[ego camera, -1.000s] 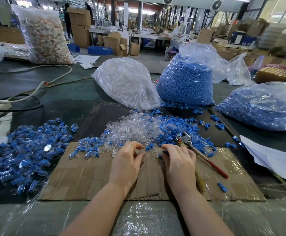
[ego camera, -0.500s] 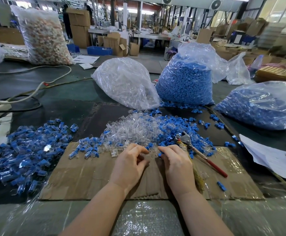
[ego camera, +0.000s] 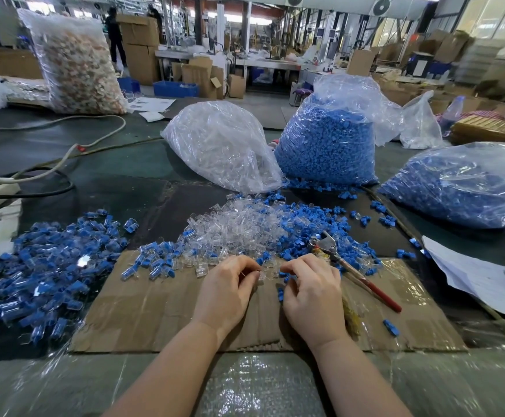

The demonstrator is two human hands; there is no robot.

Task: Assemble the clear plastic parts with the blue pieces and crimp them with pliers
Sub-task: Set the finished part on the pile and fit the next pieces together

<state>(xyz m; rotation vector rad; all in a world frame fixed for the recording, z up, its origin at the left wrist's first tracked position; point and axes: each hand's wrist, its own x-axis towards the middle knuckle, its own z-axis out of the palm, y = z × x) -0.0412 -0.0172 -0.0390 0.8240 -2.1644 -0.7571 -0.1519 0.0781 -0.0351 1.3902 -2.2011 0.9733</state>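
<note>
A heap of clear plastic parts (ego camera: 233,230) lies just beyond a cardboard sheet (ego camera: 155,311), mixed on its right with loose blue pieces (ego camera: 311,218). My left hand (ego camera: 227,291) pinches a clear part (ego camera: 261,276) at its fingertips. My right hand (ego camera: 311,293) has its fingers curled, with a blue piece (ego camera: 284,274) at the fingertips. The two hands almost meet over the cardboard's far edge. Red-handled pliers (ego camera: 350,266) lie to the right of my right hand, untouched. Assembled blue-and-clear pieces (ego camera: 46,266) are piled at the left.
Behind the heap stand a bag of clear parts (ego camera: 224,145) and a bag of blue pieces (ego camera: 326,139); another blue bag (ego camera: 462,182) lies at the right. White paper sheets (ego camera: 480,278) lie at the right edge, cables (ego camera: 49,164) run at the left.
Both hands have drawn slightly back from the heap and closer together, the left now with a clear part between its fingertips. The pliers have not moved.
</note>
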